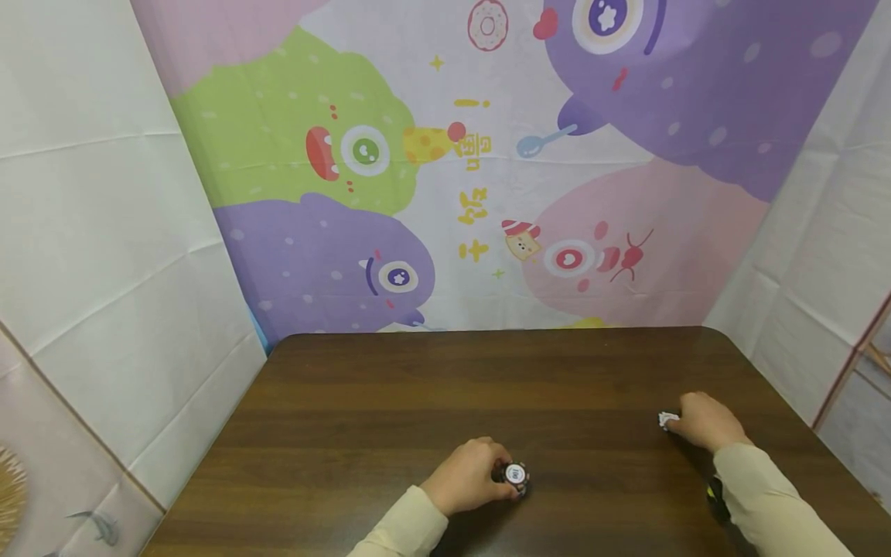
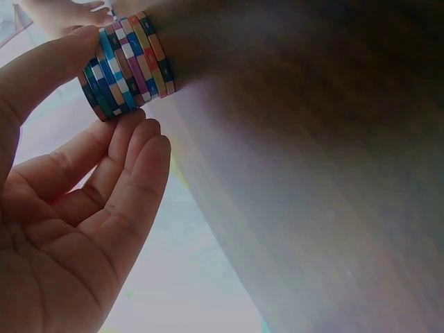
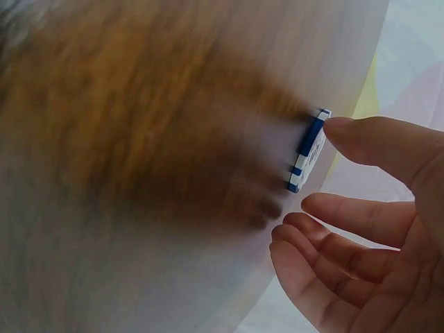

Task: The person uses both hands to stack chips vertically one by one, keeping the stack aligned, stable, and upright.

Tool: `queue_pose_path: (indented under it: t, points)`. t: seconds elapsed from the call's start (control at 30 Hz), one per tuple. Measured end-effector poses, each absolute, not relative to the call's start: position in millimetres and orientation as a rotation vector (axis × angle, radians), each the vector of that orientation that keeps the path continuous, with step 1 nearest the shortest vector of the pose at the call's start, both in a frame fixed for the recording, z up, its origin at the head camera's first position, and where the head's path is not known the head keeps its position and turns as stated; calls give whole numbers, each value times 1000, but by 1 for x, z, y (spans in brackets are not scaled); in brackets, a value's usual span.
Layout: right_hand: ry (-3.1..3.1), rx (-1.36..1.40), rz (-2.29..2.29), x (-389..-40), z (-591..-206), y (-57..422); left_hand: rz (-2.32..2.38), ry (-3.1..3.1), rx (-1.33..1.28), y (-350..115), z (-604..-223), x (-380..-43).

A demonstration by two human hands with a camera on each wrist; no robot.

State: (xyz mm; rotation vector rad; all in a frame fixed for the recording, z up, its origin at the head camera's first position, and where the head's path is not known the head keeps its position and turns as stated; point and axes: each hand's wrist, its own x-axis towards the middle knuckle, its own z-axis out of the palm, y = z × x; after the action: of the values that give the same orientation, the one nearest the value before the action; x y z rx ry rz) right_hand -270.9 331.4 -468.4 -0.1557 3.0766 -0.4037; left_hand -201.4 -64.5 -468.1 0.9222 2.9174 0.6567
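Note:
My left hand [image 1: 468, 476] holds a stack of poker chips [image 1: 516, 474] between thumb and fingers, near the table's front middle. A pale printed face tops the stack in the head view; the left wrist view shows the many-coloured edges of its chips [image 2: 128, 66]. Farther right, my right hand [image 1: 711, 422] is at a white poker chip [image 1: 667, 419] on the table. From the right wrist, this chip [image 3: 309, 151] has blue blocks on its rim. The right thumb [image 3: 368, 142] touches its edge, while the loosely bent fingers [image 3: 347, 215] lie just beside it.
Both hands are over a dark brown wooden table [image 1: 418, 387] with rounded far corners. Behind it hangs a cartoon-printed cloth [image 1: 480, 178]. White cloth walls [image 1: 118, 193] stand on both sides. A dark band with a yellow-green spot [image 1: 717, 497] is at the right wrist.

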Motion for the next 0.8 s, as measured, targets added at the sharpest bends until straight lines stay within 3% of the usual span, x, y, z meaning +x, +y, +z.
queue_pose_path:
  t: [0.8]
  points:
    - [3083, -224, -489, -267, -472, 325, 645, 2916, 929, -64, -466, -201]
